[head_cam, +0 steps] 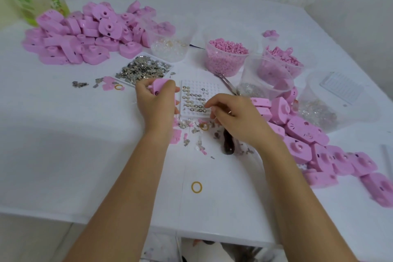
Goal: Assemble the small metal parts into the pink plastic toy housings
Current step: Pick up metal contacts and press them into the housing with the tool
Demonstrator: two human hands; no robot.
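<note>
Pink plastic housing (162,85) is pinched by left hand (153,104); right hand (232,117) over round metal discs (188,91), grip unclear.

Left hand (156,102), right hand (231,117) — both bare; forearms bare along whole visible length.

We record one pink housing (162,86) gripped in the left hand (155,102), a small dark round spot on its near face. A heap of pink housings (85,36) lies jumbled at the far left, several showing a round boss with a hole. A second heap (314,140) runs along the right side. Small grey metal parts (141,70) fill a white tray (169,68) beside the far heap. Round metal discs (194,100) sit in cells of a white grid tray (191,83), and loose metal pieces (189,125) lie scattered just before it.
</note>
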